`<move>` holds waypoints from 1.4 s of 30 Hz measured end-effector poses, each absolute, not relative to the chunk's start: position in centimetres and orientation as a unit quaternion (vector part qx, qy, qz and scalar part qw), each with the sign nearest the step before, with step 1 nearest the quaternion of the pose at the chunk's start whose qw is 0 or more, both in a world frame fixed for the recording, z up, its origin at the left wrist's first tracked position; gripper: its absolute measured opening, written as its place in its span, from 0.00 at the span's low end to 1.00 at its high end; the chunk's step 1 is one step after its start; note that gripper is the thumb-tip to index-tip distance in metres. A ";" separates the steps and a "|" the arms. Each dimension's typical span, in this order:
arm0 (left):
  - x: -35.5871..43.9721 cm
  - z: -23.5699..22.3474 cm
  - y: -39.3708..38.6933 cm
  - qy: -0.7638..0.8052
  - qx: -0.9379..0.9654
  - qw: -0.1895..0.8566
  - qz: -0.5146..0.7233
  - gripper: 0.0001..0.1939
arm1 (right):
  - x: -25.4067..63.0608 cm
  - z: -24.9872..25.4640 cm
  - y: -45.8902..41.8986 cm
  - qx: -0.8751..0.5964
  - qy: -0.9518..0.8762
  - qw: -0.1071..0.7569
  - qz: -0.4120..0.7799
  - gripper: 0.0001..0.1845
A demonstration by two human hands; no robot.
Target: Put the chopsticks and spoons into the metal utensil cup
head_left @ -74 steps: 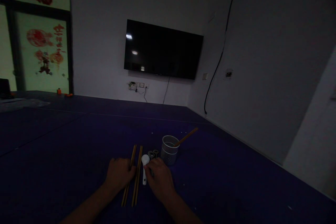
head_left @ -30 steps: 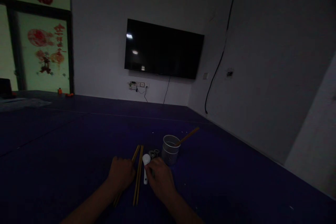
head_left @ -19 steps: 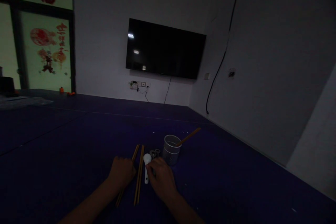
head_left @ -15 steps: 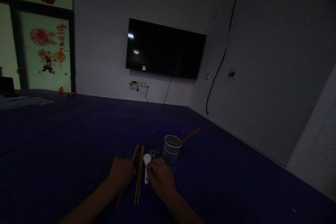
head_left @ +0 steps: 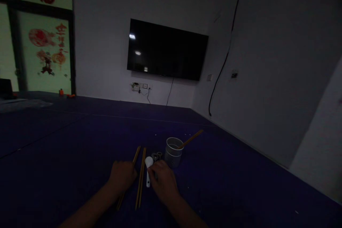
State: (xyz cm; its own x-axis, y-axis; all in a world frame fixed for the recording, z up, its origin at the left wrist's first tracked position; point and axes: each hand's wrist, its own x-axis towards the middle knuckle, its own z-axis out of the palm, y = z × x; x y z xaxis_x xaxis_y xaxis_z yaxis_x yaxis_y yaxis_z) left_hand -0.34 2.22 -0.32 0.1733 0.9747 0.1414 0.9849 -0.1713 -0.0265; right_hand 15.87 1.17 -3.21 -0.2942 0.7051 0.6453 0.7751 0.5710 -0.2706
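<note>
The room is dim. My left hand (head_left: 122, 177) lies closed over the left pair of wooden chopsticks (head_left: 135, 156) on the dark blue surface. A second pair of chopsticks (head_left: 140, 181) lies just to its right, between my hands. My right hand (head_left: 163, 181) is curled with its fingertips at the handle of a white spoon (head_left: 148, 164); whether it grips the handle is hidden. Beyond the spoon stands a metal cup (head_left: 173, 151) with one wooden stick (head_left: 191, 138) leaning out to the right.
Two small dark round objects (head_left: 156, 156) sit between the spoon and the cup. The blue surface (head_left: 80, 139) stretches far to the left and back. A wall with a black TV (head_left: 165, 54) lies beyond; another wall runs along the right.
The left pair of chopsticks has swung to a slant under my left hand, its near end further left. My right hand has stayed at the spoon. The view shifted slightly.
</note>
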 end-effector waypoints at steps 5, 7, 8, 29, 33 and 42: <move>-0.4 -0.3 2.2 -0.653 -0.753 0.055 -0.055 0.17 | 15.8 -3.0 1.0 -0.464 -0.793 0.393 -0.025 0.13; -0.4 -0.2 2.1 -0.648 -0.755 0.074 -0.072 0.17 | 15.7 -2.9 0.9 -0.461 -0.790 0.403 -0.009 0.12; -0.4 0.0 2.0 -0.643 -0.757 0.086 -0.082 0.17 | 15.7 -2.8 0.8 -0.460 -0.789 0.408 0.001 0.13; 0.4 -1.9 0.7 -0.336 -0.859 0.185 -0.341 0.15 | 15.3 -0.9 -0.2 -0.429 -0.599 0.621 0.266 0.24; -0.1 -2.0 1.4 -0.413 -0.822 0.099 -0.379 0.21 | 17.7 0.4 -0.3 -0.474 -0.524 0.694 0.136 0.24; 0.2 -2.4 2.6 -0.518 -0.776 -0.007 -0.360 0.23 | 22.5 2.9 1.5 -0.565 -0.487 0.661 -0.085 0.27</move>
State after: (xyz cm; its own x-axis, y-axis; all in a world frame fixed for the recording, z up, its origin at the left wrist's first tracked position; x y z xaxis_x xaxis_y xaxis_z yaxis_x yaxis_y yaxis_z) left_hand 0.19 2.63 -2.43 0.2048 0.8084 0.5519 0.7987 -0.4639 0.3831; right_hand 22.49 1.46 2.88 0.5114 0.4371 0.7399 0.6630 0.3471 -0.6633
